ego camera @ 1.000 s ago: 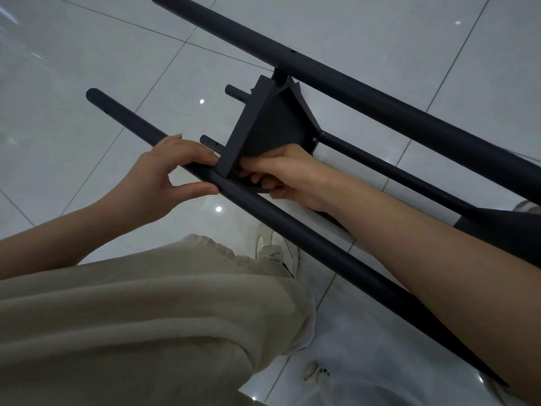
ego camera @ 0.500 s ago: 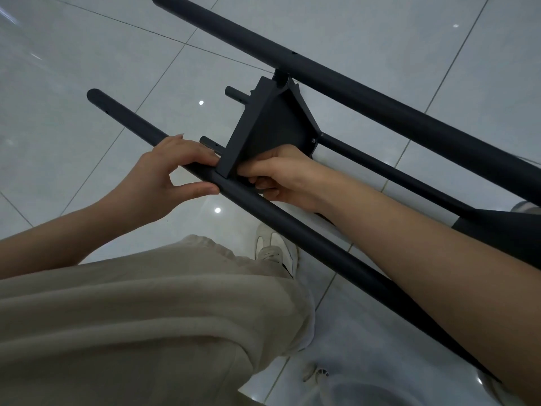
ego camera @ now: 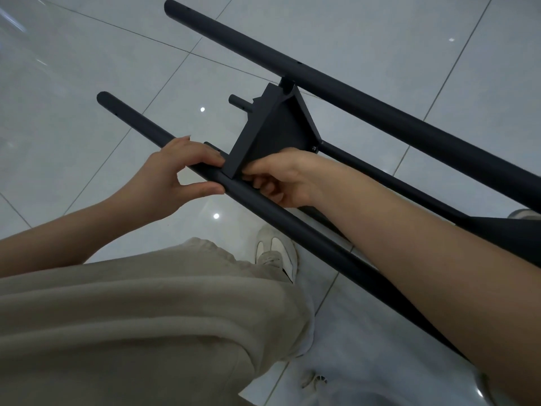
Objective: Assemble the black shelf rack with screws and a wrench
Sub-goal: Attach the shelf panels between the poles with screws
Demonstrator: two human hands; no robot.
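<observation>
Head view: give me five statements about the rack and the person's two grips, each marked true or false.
1. The left grip holds the near pole, fingers over it and thumb under it. True.
2. The triangular shelf panel lies flat on the floor, apart from both poles. False: it sits between the near pole and the far pole.
3. The right grip is at the panel's corner where it meets the near pole. True.
4. The person wears black trousers. False: the trousers are beige.
5. The left grip touches the far pole. False: it is on the near pole only.
</observation>
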